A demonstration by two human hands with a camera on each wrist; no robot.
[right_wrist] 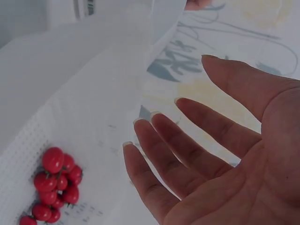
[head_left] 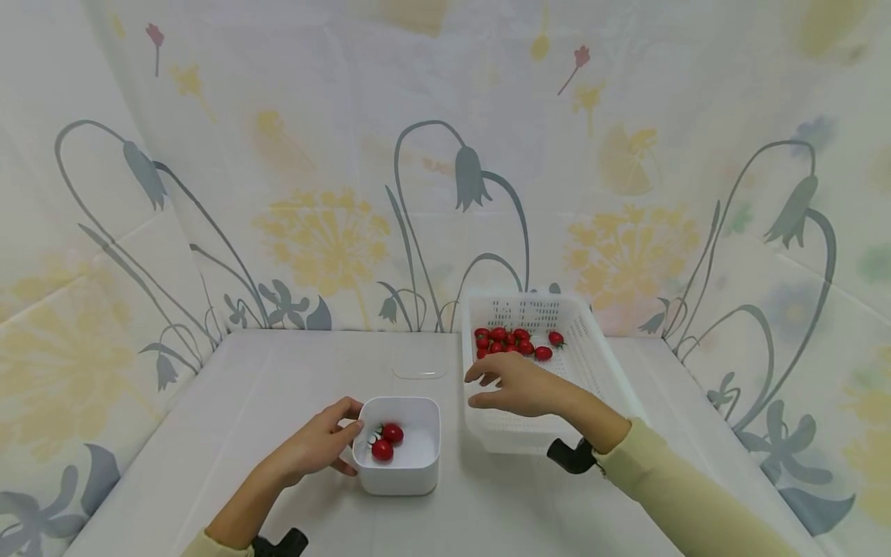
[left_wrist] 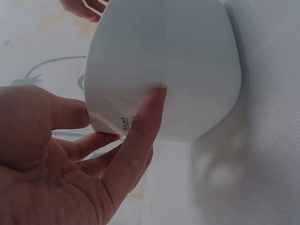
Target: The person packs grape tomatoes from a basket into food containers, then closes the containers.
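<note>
A small white square container (head_left: 405,481) stands on the table with two red cherry tomatoes (head_left: 382,450) in it. At its left side is my left hand (head_left: 316,445); in the left wrist view its fingertips rest against the outer wall and near the rim without wrapping round it. My right hand (head_left: 522,384) hovers over the left part of a white perforated basket (head_left: 592,352), fingers spread and lightly bent, palm bare in the right wrist view. Several cherry tomatoes (right_wrist: 53,160) lie together in the basket, towards its far end in the head view.
Behind the small container, a pale flat piece with a rounded edge (head_left: 419,374) lies on the white-covered table (head_left: 313,367). A cloth printed with flowers (head_left: 334,240) hangs at the back and sides. Dark wrist cameras (head_left: 572,456) sit at both wrists.
</note>
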